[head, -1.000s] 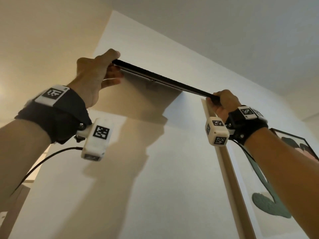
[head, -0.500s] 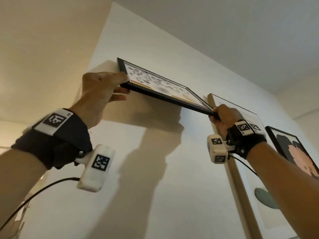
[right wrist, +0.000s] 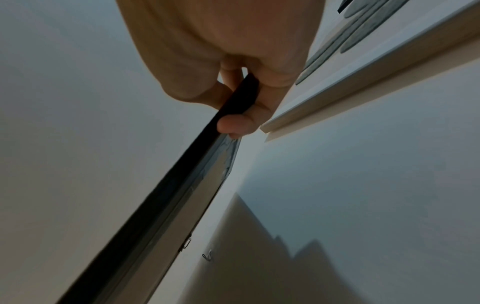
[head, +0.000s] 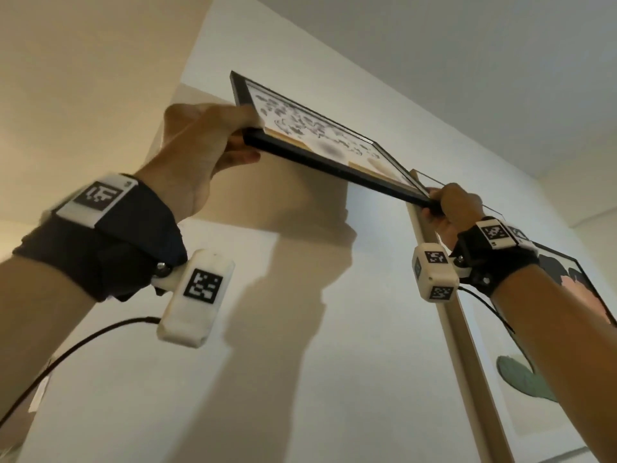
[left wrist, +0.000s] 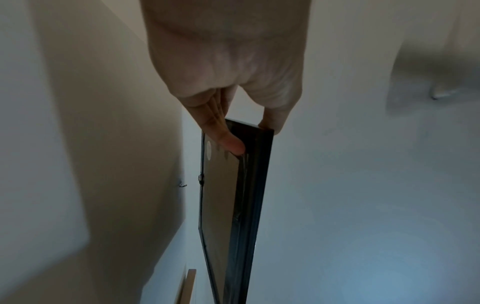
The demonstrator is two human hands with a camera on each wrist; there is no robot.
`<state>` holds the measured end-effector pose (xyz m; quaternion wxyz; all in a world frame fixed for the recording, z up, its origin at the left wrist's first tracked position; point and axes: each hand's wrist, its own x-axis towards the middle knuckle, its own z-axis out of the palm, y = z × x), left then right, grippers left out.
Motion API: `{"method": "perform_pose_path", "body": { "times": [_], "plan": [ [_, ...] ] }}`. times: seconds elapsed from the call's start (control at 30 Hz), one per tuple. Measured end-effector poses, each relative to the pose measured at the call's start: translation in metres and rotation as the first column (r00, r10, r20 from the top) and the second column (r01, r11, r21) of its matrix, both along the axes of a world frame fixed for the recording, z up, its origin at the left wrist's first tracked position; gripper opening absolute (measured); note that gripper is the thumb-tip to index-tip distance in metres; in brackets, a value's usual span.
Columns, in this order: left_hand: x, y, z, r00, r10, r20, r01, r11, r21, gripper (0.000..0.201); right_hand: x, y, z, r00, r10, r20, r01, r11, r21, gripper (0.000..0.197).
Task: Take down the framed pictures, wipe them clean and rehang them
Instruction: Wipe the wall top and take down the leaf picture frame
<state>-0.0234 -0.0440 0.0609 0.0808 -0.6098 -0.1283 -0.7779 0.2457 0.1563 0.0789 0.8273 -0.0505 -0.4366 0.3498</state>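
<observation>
The black-framed picture (head: 320, 138) is held up off the wall (head: 300, 329), tilted, its printed face turned upward. The left hand (head: 203, 145) pinches its left end, fingers (left wrist: 228, 142) flat on the back and thumb on the front. The right hand (head: 450, 208) grips its right end, fingers (right wrist: 233, 125) curled round the edge. A small hook (right wrist: 207, 256) sits on the wall just behind the picture. A light wooden frame (head: 460, 329) hangs below the picture's right end.

No legible text, labels or numbers.
</observation>
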Motion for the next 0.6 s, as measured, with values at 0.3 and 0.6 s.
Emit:
{"method": "perform_pose_path", "body": {
  "times": [0.3, 0.6],
  "plan": [
    [0.013, 0.007, 0.012, 0.998, -0.058, -0.027, 0.058, 0.998, 0.013, 0.01, 0.011, 0.006, -0.003, 1.0, 0.016, -0.026, -0.015, 1.0, 0.016, 0.023],
    [0.011, 0.052, -0.037, 0.994, -0.086, -0.066, 0.079, 0.992, -0.102, 0.015, 0.05, 0.032, -0.059, 1.0, 0.018, 0.019, -0.018, 1.0, 0.008, 0.032]
  ]
}}
